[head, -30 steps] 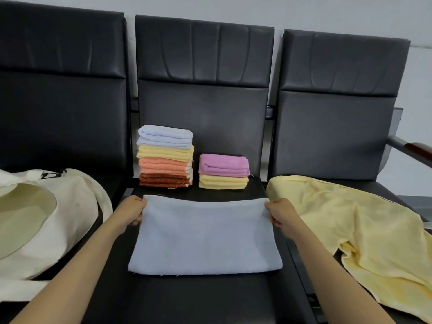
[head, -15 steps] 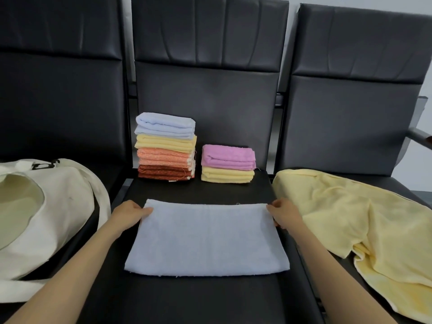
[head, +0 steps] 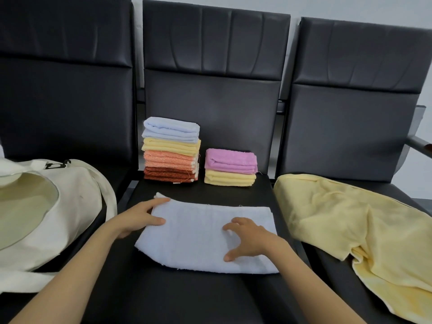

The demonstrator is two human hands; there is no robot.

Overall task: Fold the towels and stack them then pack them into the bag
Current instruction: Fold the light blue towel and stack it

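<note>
A half-folded pale blue towel [head: 198, 239] lies flat on the middle seat. My left hand [head: 140, 218] grips its left edge, thumb on top and fingers at the far left corner, which is lifted slightly. My right hand [head: 247, 237] rests on the towel's right half with fingers spread. Behind it stand a tall stack of folded towels [head: 171, 150] in blue, yellow, orange and rust, and a short stack [head: 231, 167] of a pink towel over a yellow one. An unfolded yellow towel [head: 355, 230] is heaped on the right seat. The open cream bag [head: 46, 213] lies on the left seat.
Three black padded chairs stand in a row, with the middle seat [head: 187, 298] bare in front of the towel. An armrest [head: 420, 146] juts out at the far right. The bag's strap [head: 23, 280] trails across the left seat's front.
My right hand let go of the towel's right corner and moved inward onto its surface. My left hand shifted to grip the left edge, lifting the corner. The camera tilted slightly.
</note>
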